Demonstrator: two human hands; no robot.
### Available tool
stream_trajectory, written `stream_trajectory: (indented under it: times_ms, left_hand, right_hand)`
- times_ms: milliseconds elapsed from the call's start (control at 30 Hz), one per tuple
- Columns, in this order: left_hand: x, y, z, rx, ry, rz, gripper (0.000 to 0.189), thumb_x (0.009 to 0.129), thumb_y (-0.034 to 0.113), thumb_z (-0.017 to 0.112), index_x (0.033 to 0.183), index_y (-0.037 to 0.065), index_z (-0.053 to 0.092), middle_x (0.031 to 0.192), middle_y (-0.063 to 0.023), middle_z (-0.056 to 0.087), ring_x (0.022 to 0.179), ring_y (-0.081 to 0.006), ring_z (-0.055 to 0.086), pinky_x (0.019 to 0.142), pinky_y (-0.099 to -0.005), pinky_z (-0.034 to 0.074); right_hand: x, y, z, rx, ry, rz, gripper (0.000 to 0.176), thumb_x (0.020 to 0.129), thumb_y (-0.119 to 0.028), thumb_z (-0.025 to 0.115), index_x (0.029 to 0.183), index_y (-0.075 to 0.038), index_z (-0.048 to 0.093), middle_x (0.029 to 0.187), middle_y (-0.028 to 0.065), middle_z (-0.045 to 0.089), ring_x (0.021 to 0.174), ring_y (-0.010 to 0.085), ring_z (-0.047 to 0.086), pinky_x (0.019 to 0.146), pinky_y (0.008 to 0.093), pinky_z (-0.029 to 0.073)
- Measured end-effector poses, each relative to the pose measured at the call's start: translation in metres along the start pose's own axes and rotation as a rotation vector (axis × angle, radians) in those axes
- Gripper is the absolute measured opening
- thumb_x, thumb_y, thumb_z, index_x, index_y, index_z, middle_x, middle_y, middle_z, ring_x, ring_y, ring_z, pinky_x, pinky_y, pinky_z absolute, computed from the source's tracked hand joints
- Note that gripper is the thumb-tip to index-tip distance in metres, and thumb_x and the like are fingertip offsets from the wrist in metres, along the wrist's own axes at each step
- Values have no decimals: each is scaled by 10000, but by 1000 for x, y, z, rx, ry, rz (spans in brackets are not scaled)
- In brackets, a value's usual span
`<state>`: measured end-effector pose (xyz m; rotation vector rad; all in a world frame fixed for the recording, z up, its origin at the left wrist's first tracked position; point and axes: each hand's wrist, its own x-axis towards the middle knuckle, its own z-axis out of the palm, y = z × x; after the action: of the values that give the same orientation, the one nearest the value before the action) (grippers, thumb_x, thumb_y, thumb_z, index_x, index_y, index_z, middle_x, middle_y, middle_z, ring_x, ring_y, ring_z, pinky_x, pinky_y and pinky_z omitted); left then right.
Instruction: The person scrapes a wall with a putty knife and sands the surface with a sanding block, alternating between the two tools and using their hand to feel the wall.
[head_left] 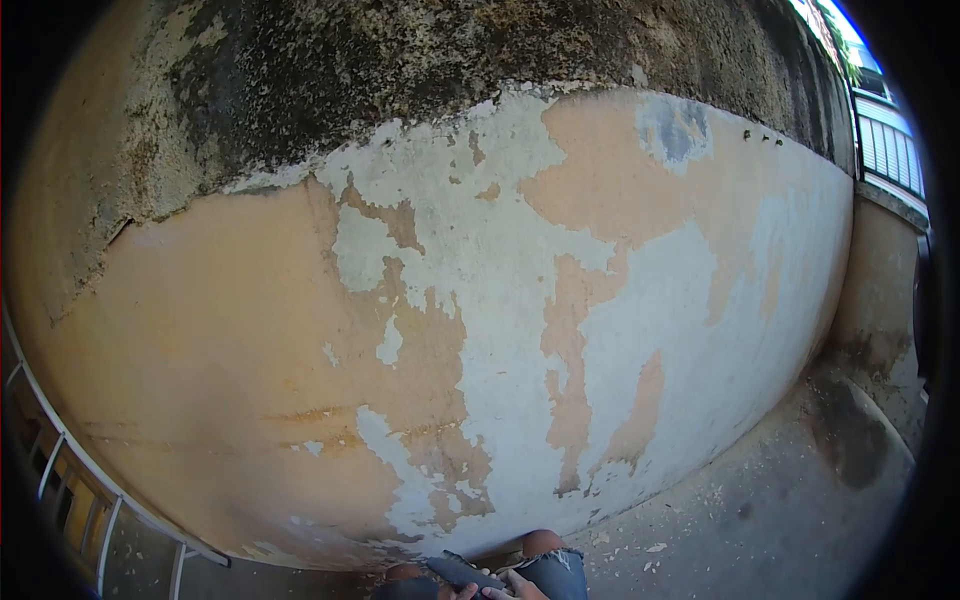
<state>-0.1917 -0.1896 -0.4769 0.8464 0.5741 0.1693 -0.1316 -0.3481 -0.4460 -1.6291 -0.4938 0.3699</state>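
Note:
At the bottom edge, over my knees, is a dark grey flat piece [460,572]; its kind I cannot make out. The fingers of my left hand [464,593] close on its lower side, and most of that hand is cut off by the frame. My right hand [518,587] grips the piece's right end with bent fingers. Just beyond my knees rises a wall [520,330] with peeling paint, pale green-white in the middle and peach-orange patches around it.
Dark, mouldy rough plaster [400,60] covers the wall's top. A white metal ladder [108,540] is at the lower left. Paint flakes [655,547] lie on the grey concrete floor [740,530]. A low side wall [880,270] with a railing [890,150] stands at right.

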Motion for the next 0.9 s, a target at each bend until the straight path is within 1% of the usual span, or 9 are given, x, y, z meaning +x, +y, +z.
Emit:
stream_trajectory:
  times_ms: [67,133,233,333,667,733,800,833,900]
  left_hand:
    - [-8,13,11,27,8,-86,598,901,124,729,1424,42,450,1277,-98,563,1132,-220,536,1013,-381,432]
    - [-12,26,20,62,11,-171,522,914,123,703,1379,2,500,1311,-100,555,1164,-233,535,1024,-376,425]
    - [-7,37,22,92,7,-129,518,914,122,703,1375,1,501,1310,-101,556,1163,-233,536,1023,-374,427]
    - [-7,48,24,141,-5,-66,511,914,121,702,1370,0,504,1310,-102,556,1162,-233,537,1020,-372,429]
    - [-21,66,20,305,-31,110,490,916,117,698,1352,-4,512,1308,-108,559,1158,-233,542,1011,-366,435]
    - [-26,66,19,332,-34,138,486,916,116,698,1349,-4,513,1307,-109,559,1158,-233,543,1009,-364,436]
    - [-34,65,19,357,-34,164,481,916,116,697,1345,-5,515,1307,-110,560,1157,-233,544,1007,-363,438]
    - [-38,64,20,368,-33,174,479,916,115,697,1343,-6,516,1307,-110,560,1156,-233,544,1006,-362,438]
    - [-45,63,23,389,-37,198,475,916,114,696,1340,-6,517,1306,-112,561,1156,-233,545,1005,-361,440]
  right_hand:
    - [2,-15,-3,-40,33,-84,454,961,-415,637,1143,-6,558,957,161,640,871,262,626,797,400,516]
    - [-1,-46,-8,333,-161,280,391,980,-400,630,1123,-40,575,851,77,622,666,150,586,572,295,476]
    - [0,-64,-7,507,-293,351,328,1027,-366,567,1160,-66,572,734,0,581,522,61,491,441,206,351]
    - [6,-42,-7,634,-499,357,297,1055,-324,524,1198,-67,561,644,-31,546,475,51,473,411,196,338]
    - [3,-54,-11,705,-634,336,342,1049,-361,536,1243,-83,583,586,-53,546,397,25,451,361,177,349]
    - [0,-54,-4,772,-625,335,326,1040,-361,552,1214,-91,604,624,-37,589,401,37,472,357,186,366]
    - [-8,-82,-5,897,-553,551,283,1032,-340,566,1168,-99,622,719,-21,646,474,30,539,401,176,416]
    - [-5,-61,-10,1083,-804,510,321,1030,-339,566,1213,-78,600,881,58,711,655,109,670,555,240,531]
    - [-10,-34,2,1182,-737,609,353,1024,-385,570,1222,-93,595,846,47,695,640,97,660,522,231,508]
